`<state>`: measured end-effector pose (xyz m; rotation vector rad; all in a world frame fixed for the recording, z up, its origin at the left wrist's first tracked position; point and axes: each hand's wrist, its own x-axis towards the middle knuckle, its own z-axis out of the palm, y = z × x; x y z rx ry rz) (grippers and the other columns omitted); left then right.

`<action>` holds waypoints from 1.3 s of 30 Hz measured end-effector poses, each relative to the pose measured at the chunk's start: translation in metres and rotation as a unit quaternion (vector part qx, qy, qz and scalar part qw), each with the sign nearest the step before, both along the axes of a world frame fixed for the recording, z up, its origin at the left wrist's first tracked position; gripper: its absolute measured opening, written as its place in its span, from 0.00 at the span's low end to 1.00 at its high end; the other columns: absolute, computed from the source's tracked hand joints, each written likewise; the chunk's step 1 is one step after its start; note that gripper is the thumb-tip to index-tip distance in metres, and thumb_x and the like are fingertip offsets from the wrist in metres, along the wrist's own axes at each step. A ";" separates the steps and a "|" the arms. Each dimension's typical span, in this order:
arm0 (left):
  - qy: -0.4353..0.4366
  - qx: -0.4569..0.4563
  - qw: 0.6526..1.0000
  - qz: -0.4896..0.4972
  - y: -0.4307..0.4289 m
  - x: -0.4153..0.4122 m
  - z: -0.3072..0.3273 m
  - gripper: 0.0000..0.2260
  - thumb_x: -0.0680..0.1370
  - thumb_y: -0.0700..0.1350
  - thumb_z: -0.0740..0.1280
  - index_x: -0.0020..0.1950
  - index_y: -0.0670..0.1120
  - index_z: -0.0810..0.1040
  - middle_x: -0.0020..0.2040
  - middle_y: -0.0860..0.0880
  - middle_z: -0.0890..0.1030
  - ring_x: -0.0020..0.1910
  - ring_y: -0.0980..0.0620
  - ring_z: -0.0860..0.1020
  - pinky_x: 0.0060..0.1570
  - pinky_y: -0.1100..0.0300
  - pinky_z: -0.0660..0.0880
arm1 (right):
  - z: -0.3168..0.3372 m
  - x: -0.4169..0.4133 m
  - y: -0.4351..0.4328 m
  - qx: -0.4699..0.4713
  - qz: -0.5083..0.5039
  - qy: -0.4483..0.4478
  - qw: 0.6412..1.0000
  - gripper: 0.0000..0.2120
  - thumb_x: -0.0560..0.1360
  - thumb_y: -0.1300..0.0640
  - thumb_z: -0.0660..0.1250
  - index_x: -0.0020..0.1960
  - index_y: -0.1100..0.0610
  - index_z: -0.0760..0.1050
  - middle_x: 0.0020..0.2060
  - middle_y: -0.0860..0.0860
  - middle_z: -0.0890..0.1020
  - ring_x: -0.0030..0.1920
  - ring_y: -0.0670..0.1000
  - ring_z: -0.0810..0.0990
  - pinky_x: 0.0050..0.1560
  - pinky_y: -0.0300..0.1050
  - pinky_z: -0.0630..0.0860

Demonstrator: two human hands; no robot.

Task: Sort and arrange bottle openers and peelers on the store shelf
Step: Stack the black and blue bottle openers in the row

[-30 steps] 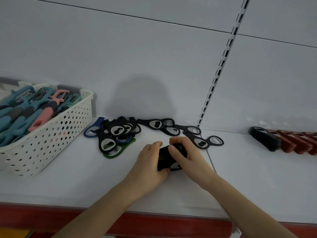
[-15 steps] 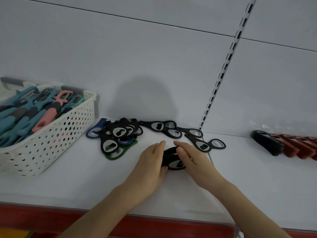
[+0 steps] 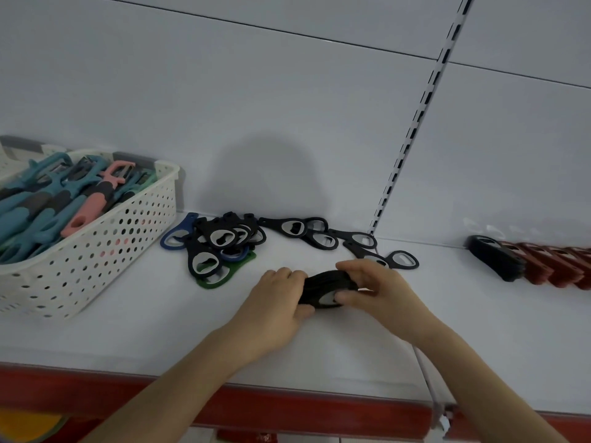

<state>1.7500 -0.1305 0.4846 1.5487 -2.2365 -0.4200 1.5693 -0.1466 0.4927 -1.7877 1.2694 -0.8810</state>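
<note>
Fingers curled tighter than before: left hand (image 3: 275, 302) and right hand (image 3: 377, 290) grip the stack of black bottle openers (image 3: 326, 282) (on the shelf (image 3: 128, 340)).

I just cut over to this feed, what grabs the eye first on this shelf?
Both hands at the front centre: the left hand and right hand grip a stack of black bottle openers between them. Behind lies a loose heap of openers, mostly black, and at far left a white perforated basket holds teal and pink peelers. A tidy row of red openers stands at far right.
</note>
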 end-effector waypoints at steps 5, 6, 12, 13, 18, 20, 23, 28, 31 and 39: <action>0.311 0.201 0.929 -0.006 0.009 0.000 0.021 0.10 0.76 0.46 0.67 0.55 0.44 0.74 0.45 0.49 0.77 0.42 0.55 0.77 0.45 0.61 0.75 | 0.019 0.000 0.000 0.056 -0.011 -0.206 0.977 0.10 0.72 0.66 0.67 0.48 0.53 0.78 0.36 0.48 0.82 0.38 0.45 0.81 0.40 0.38 0.78; 0.388 0.257 0.885 -0.008 0.011 -0.001 0.026 0.11 0.74 0.45 0.68 0.54 0.42 0.74 0.45 0.48 0.78 0.41 0.54 0.79 0.45 0.60 0.78 | 0.023 0.001 0.000 0.059 -0.011 -0.217 0.974 0.09 0.72 0.65 0.67 0.47 0.53 0.79 0.35 0.50 0.82 0.38 0.46 0.80 0.40 0.40 0.78; 0.577 0.490 0.646 -0.099 0.014 0.011 0.039 0.29 0.59 0.58 0.78 0.52 0.40 0.82 0.53 0.38 0.81 0.50 0.40 0.81 0.32 0.58 0.80 | 0.047 0.003 -0.001 0.064 0.038 -0.209 0.975 0.10 0.72 0.66 0.66 0.45 0.53 0.82 0.37 0.51 0.84 0.38 0.48 0.81 0.40 0.41 0.79; 0.568 0.492 0.651 -0.107 0.015 0.010 0.042 0.29 0.58 0.57 0.79 0.52 0.41 0.82 0.53 0.38 0.81 0.50 0.41 0.82 0.30 0.60 0.79 | 0.050 0.003 -0.001 0.067 0.045 -0.203 0.976 0.10 0.72 0.66 0.66 0.47 0.54 0.81 0.37 0.50 0.84 0.39 0.47 0.82 0.40 0.40 0.79; 0.536 0.452 0.711 -0.057 0.019 -0.003 0.053 0.16 0.69 0.44 0.69 0.53 0.39 0.76 0.42 0.44 0.84 0.37 0.52 0.82 0.24 0.67 0.75 | 0.056 0.004 -0.004 0.068 0.064 -0.167 0.982 0.11 0.74 0.65 0.65 0.50 0.50 0.78 0.38 0.44 0.83 0.40 0.40 0.80 0.42 0.34 0.77; 0.551 0.439 0.708 -0.049 0.019 -0.005 0.052 0.15 0.66 0.41 0.67 0.51 0.38 0.76 0.38 0.45 0.82 0.34 0.54 0.81 0.24 0.66 0.75 | 0.056 0.004 -0.005 0.060 0.067 -0.158 0.983 0.12 0.75 0.64 0.65 0.51 0.49 0.78 0.42 0.45 0.82 0.44 0.41 0.79 0.46 0.35 0.78; 0.593 0.450 0.667 -0.040 0.017 -0.008 0.047 0.13 0.67 0.43 0.66 0.47 0.36 0.81 0.42 0.40 0.82 0.36 0.50 0.82 0.25 0.63 0.77 | 0.056 0.003 -0.006 0.056 0.064 -0.134 0.987 0.12 0.75 0.62 0.64 0.51 0.46 0.77 0.44 0.45 0.82 0.47 0.42 0.79 0.50 0.37 0.77; 0.567 0.412 0.713 -0.022 0.014 -0.012 0.041 0.16 0.67 0.41 0.67 0.54 0.40 0.77 0.43 0.42 0.83 0.38 0.51 0.82 0.30 0.61 0.78 | 0.051 0.000 -0.004 0.077 0.067 -0.151 0.983 0.10 0.79 0.57 0.59 0.55 0.47 0.74 0.47 0.44 0.82 0.49 0.41 0.80 0.51 0.36 0.78; 0.529 0.367 0.765 -0.006 0.014 -0.018 0.036 0.15 0.69 0.39 0.68 0.56 0.45 0.76 0.46 0.45 0.83 0.42 0.50 0.83 0.35 0.59 0.78 | 0.045 0.004 -0.002 0.062 0.047 -0.118 0.990 0.10 0.76 0.50 0.63 0.57 0.41 0.71 0.52 0.45 0.80 0.54 0.44 0.79 0.56 0.40 0.76; 0.510 0.362 0.780 -0.006 0.009 -0.022 0.031 0.13 0.72 0.35 0.68 0.55 0.43 0.75 0.47 0.44 0.82 0.42 0.53 0.82 0.39 0.60 0.79 | 0.044 0.014 -0.002 0.004 0.024 -0.109 0.994 0.12 0.73 0.58 0.68 0.54 0.47 0.76 0.51 0.45 0.80 0.53 0.43 0.78 0.54 0.36 0.76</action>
